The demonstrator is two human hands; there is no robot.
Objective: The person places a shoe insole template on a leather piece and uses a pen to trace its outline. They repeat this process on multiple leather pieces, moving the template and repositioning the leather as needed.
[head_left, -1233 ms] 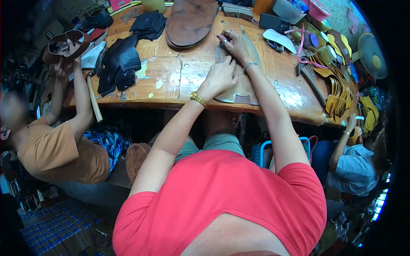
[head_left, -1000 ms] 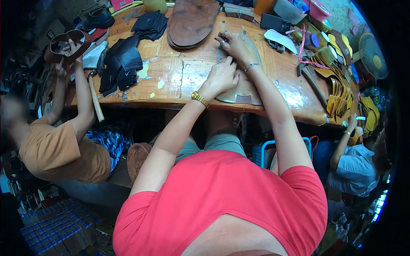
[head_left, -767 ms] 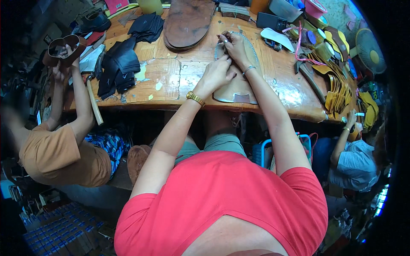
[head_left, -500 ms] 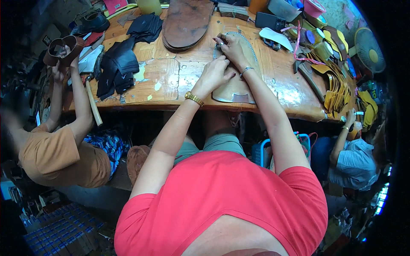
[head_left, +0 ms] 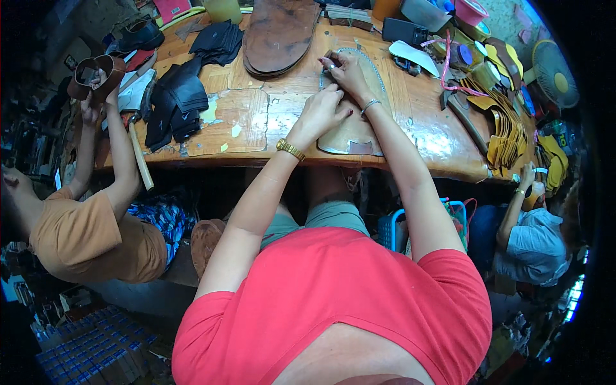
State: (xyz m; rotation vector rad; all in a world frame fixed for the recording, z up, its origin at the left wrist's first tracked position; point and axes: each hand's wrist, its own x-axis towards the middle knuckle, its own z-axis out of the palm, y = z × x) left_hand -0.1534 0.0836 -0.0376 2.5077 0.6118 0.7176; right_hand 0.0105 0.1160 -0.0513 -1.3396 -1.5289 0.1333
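A tan, sole-shaped piece (head_left: 338,136) with a pale blue dotted border around its far end lies flat on the wooden table in front of me. Over its far left part, my right hand (head_left: 350,74) is closed in a pinch, with a small brown bit showing at its fingertips. Just nearer to me, my left hand (head_left: 322,110) rests on the piece's left side, fingers drawn together and thumb pointing right. Whatever lies under these fingers is hidden. A stack of large brown leather soles (head_left: 279,35) sits just beyond, to the left.
Black leather pieces (head_left: 176,96) are piled on the left. On the right lie a hammer (head_left: 467,122), yellow straps (head_left: 504,138), scissors (head_left: 407,66) and tubs. A person on the left holds brown leather uppers (head_left: 96,77); another person (head_left: 532,240) sits at right.
Both hands stay almost in place over the tan piece, with only slight finger movement. The person on the left has shifted their head a little into view.
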